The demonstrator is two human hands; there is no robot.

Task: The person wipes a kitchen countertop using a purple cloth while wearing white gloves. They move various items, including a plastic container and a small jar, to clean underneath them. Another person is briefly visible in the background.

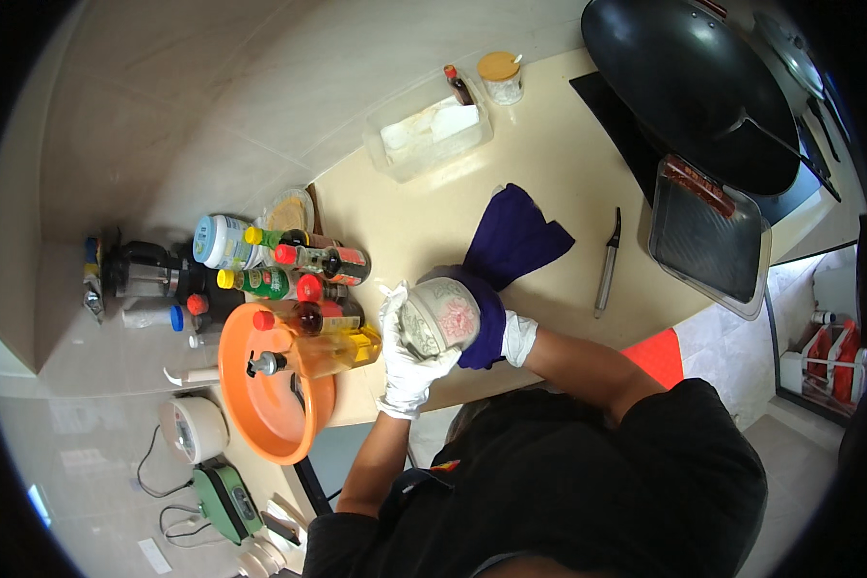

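Observation:
A pale bowl (456,318) with a pink flower and grey leaf pattern is held tilted above the counter's front edge. My left hand (408,368), in a white glove, grips its left side and underside. Behind and to the right of the bowl is a dark purple cloth (520,235), bunched around its right side, with a loose end spread over the counter. My right hand (520,339), also gloved, is mostly hidden by this cloth; only the glove's wrist part shows, and it presses the cloth against the bowl.
Several sauce bottles (325,264) and an oil bottle (339,352) stand left, by an orange basin (235,376). A peeler-like tool (607,271) lies right, near a lidded tray (708,246) and a wok (693,87). Behind are a plastic box (430,137) and a jar (502,79).

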